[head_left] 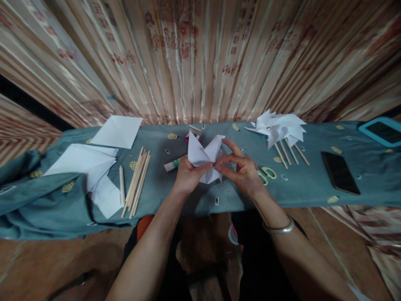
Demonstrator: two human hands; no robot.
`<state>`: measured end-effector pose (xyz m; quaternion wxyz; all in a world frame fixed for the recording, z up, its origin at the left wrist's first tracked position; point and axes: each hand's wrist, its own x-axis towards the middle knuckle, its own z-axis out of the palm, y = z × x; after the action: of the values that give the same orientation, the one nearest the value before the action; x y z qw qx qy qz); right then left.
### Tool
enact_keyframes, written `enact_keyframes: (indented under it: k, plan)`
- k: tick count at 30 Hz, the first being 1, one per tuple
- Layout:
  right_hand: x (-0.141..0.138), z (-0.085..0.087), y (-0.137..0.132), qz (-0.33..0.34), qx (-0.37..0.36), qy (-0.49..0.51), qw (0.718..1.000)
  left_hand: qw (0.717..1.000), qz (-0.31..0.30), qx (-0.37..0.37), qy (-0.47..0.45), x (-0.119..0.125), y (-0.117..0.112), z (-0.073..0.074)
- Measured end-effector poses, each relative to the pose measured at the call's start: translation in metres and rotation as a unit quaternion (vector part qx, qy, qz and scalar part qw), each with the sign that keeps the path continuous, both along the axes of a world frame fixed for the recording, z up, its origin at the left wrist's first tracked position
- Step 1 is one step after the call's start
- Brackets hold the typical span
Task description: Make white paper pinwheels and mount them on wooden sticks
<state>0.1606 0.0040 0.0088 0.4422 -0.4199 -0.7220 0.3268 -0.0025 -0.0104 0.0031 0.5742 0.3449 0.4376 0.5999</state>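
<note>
Fingers: left hand (184,176) grips a white folded paper (199,154), thumb at its middle, other fingers mostly hidden; right hand (247,174) pinches there with thumb and forefinger, the small dark detail unclear.
Folded paper: between both hands, above the grey-green cloth (216,210), points at 11 and 1 o'clock.
From it, 2 o'clock: white pinwheels (278,128) on sticks.
3 o'clock: green-handled scissors (268,172), then a dark phone (340,172).
9 o'clock: paper stack (78,161).
Between 8 and 9: wooden sticks (136,182).
</note>
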Motion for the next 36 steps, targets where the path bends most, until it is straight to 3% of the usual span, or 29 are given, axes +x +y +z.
enact_keyframes:
  k: [10,21,30,36]
  plan:
    - [0.0,0.0,0.001,-0.008,-0.06,0.06,0.996,1.0,-0.011,-0.021,-0.017,0.001,-0.003,0.009]
    - [-0.005,-0.002,-0.001,-0.015,-0.073,0.089,0.993,0.999,0.001,-0.029,-0.015,0.001,-0.004,0.01]
    - [-0.007,-0.014,0.002,-0.092,-0.095,0.116,0.984,0.999,0.009,-0.037,-0.015,0.0,-0.004,0.011]
    - [-0.006,-0.013,0.004,0.013,-0.192,0.187,0.963,0.999,-0.005,-0.045,-0.015,-0.001,-0.005,0.012]
